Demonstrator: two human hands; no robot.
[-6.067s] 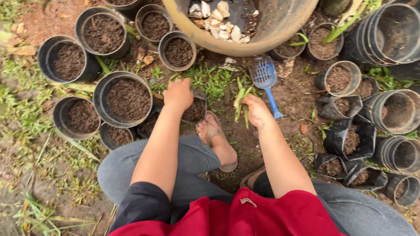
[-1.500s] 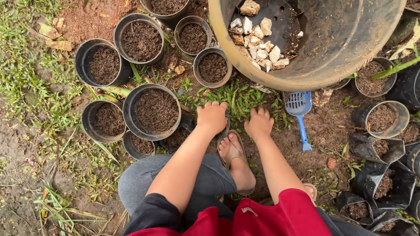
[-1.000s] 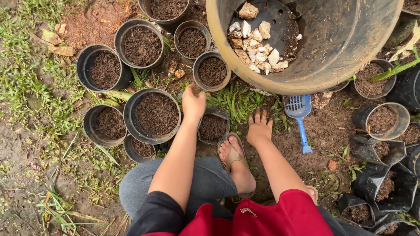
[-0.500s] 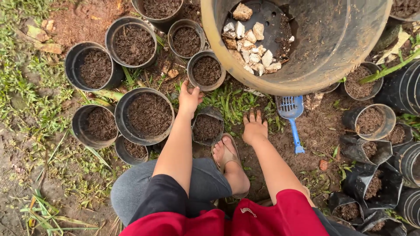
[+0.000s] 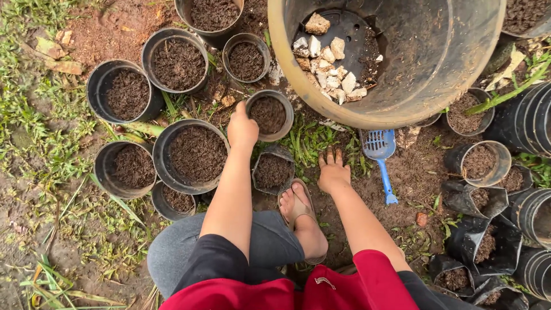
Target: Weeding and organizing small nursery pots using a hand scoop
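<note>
My left hand [image 5: 242, 127] grips the near-left rim of a small round black pot [image 5: 270, 113] filled with dark soil. That pot sits just in front of a big tan tub [image 5: 459, 63]. My right hand [image 5: 333, 171] rests flat on the ground with fingers spread, at the edge of a grass patch [image 5: 310, 138], and holds nothing. Between my two arms lies a soft black pot of soil [image 5: 272, 170], next to my sandalled foot [image 5: 298, 209].
Several soil-filled black pots [image 5: 196, 154] cluster at the left and back. The tub holds pale stones [image 5: 327, 54]. A blue slotted scoop [image 5: 380, 154] lies right of my right hand. More pots, soft bags of soil [image 5: 470, 198] and stacked empty pots [image 5: 531, 123] crowd the right.
My left hand reached forward from the soft pot to the small round pot, closed on its rim and drew it slightly nearer. My right hand dropped the green stems earlier and settled flat on the ground.
</note>
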